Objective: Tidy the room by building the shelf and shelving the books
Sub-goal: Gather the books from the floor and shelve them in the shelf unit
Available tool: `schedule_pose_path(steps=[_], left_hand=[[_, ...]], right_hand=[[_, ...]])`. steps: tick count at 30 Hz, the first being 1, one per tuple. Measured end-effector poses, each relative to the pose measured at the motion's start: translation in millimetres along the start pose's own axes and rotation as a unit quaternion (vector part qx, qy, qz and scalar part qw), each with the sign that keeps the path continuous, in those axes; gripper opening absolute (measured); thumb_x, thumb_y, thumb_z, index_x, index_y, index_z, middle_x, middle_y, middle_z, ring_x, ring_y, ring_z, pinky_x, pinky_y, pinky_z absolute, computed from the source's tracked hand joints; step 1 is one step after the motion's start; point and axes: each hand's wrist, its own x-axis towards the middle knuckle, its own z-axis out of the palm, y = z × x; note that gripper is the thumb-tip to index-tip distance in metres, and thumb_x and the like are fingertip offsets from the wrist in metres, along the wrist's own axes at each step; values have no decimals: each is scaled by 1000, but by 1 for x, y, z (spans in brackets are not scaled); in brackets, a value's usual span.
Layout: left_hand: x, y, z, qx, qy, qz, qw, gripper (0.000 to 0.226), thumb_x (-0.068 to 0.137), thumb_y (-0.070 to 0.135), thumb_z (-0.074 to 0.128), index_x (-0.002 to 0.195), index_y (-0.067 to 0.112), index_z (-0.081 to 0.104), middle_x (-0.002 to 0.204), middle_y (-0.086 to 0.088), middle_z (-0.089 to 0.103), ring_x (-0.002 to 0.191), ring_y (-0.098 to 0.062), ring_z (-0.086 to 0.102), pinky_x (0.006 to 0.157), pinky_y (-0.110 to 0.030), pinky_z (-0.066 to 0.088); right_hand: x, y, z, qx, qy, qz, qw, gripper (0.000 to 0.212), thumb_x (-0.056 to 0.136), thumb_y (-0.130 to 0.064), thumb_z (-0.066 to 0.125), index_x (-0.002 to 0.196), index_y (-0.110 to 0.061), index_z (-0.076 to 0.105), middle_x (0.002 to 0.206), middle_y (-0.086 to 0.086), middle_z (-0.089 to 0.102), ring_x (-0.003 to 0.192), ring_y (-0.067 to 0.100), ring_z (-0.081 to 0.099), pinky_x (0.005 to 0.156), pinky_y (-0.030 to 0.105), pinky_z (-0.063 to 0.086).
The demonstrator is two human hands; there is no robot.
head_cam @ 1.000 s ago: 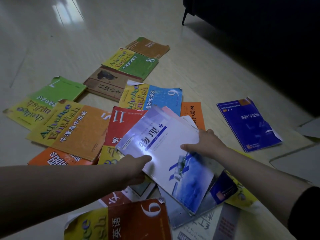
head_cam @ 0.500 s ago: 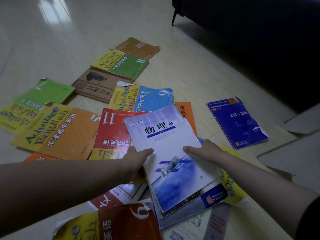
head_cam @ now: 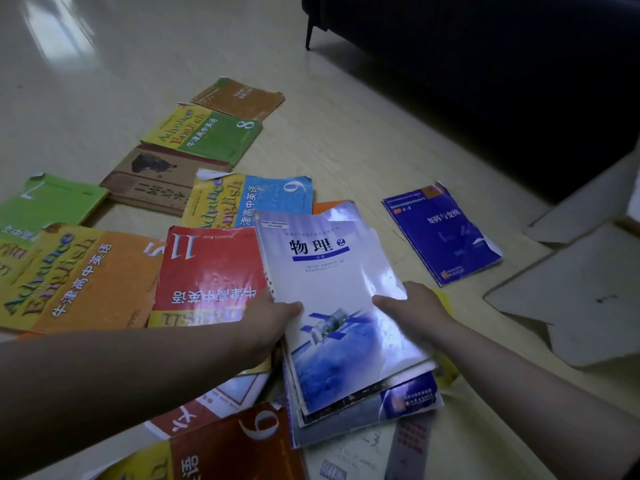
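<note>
A pale blue physics book with a satellite on its cover tops a small stack of books in the middle of the floor. My left hand grips the stack's left edge, thumb on the cover. My right hand grips its right edge the same way. Around the stack lie a red book marked 11, an orange book marked 5, a blue and yellow book marked 9, a green book marked 8 and a dark blue book.
More books lie scattered on the pale floor: a brown one, a green one at left, an orange-brown one farthest away, a red one marked 6 nearest. Flat grey-white boards lie at right. Dark furniture with a thin leg fills the upper right.
The physics book has turned from a slant to nearly straight and squared up on the books beneath. Both hands shifted to its side edges. The camera moved closer.
</note>
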Motion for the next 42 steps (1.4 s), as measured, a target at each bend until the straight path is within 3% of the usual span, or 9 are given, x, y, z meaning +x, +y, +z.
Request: schedule_pose_path(steps=[7, 10, 17, 21, 25, 31, 35, 39, 42], left_hand=[[-12, 16, 48, 81, -68, 72, 992, 33, 94, 17, 57, 124, 22, 44, 114, -5, 64, 98, -27, 64, 79, -40, 55], [-22, 20, 74, 107, -140, 88, 980, 31, 94, 11, 56, 123, 16, 48, 117, -6, 64, 102, -27, 63, 85, -40, 53], [-41, 18, 98, 147, -256, 127, 947, 48, 89, 20, 64, 133, 20, 46, 126, -1, 62, 112, -25, 61, 99, -50, 47], [-48, 15, 103, 190, -258, 179, 930, 61, 78, 34, 66, 134, 22, 44, 127, 1, 60, 114, -24, 59, 100, -50, 46], [-61, 19, 100, 232, -235, 234, 914, 45, 89, 13, 63, 128, 27, 44, 123, 2, 61, 112, -19, 59, 100, -42, 47], [-81, 31, 126, 252, -235, 283, 895, 49, 89, 8, 62, 131, 23, 43, 114, 4, 63, 106, -17, 61, 92, -36, 50], [-102, 32, 169, 286, -238, 318, 872, 42, 89, 10, 62, 123, 26, 43, 105, 8, 61, 92, -7, 59, 74, -14, 47], [-121, 21, 210, 305, -233, 332, 861, 37, 88, 14, 65, 113, 30, 42, 100, 10, 61, 87, -5, 60, 74, -20, 52], [-131, 8, 237, 311, -242, 342, 853, 40, 88, 14, 64, 119, 28, 44, 96, 15, 58, 80, 4, 56, 62, -7, 44]], right_hand=[[-42, 26, -41, 25, 123, 15, 992, 34, 87, -38, 64, 111, -15, 63, 105, 1, 68, 85, 15, 61, 59, 20, 39], [-84, 44, -65, 29, 183, 25, 982, 35, 87, -34, 65, 115, -14, 60, 107, -1, 65, 90, 15, 59, 62, 22, 39], [-158, 77, -81, 37, 189, 43, 980, 32, 88, -31, 65, 118, -28, 54, 99, -16, 60, 82, -7, 54, 60, 13, 38], [-161, 93, -72, 78, 237, 43, 967, 38, 84, -28, 71, 119, -22, 56, 105, -11, 63, 86, -3, 58, 63, 13, 42], [-164, 100, -69, 89, 237, 10, 967, 43, 83, -31, 73, 120, -21, 55, 108, -13, 65, 90, -6, 60, 65, 11, 44], [-175, 114, -89, 116, 278, -23, 953, 51, 69, -42, 63, 116, -23, 55, 102, -16, 64, 88, -12, 57, 62, 5, 42], [-190, 142, -113, 137, 330, -25, 934, 38, 81, -25, 72, 115, -20, 55, 98, -18, 63, 84, -18, 58, 62, 2, 42], [-206, 174, -129, 149, 382, -10, 912, 34, 83, -10, 71, 110, -21, 54, 92, -23, 58, 77, -22, 55, 60, -2, 38], [-215, 196, -137, 164, 419, 7, 893, 33, 82, -7, 72, 107, -18, 55, 89, -12, 60, 75, -9, 56, 59, 0, 39]])
